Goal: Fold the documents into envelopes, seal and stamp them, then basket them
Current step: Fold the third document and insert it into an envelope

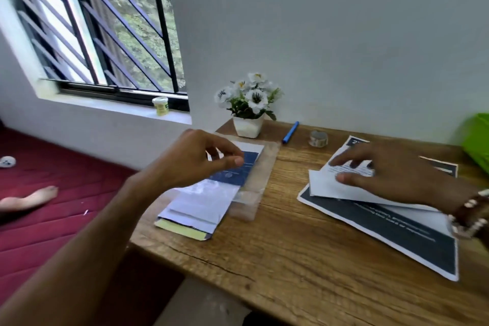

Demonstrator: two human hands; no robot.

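Note:
A stack of white envelopes [201,206] with a folded blue-printed document [239,171] on top lies at the left of the wooden table [277,259]. My left hand [195,159] hovers just above that document, fingers curled and apart, holding nothing. On the right lies a pile of dark-printed documents [391,233] with a partly folded white sheet [333,185] on top. My right hand [389,172] presses flat on that sheet, fingers spread. A green basket [477,135] shows at the far right edge.
A white pot of artificial flowers [248,114] stands at the back of the table, with a blue pen [290,132] and a roll of tape [318,138] beside it. A clear plastic sleeve [254,190] lies under the envelopes. A red mattress [53,206] lies left.

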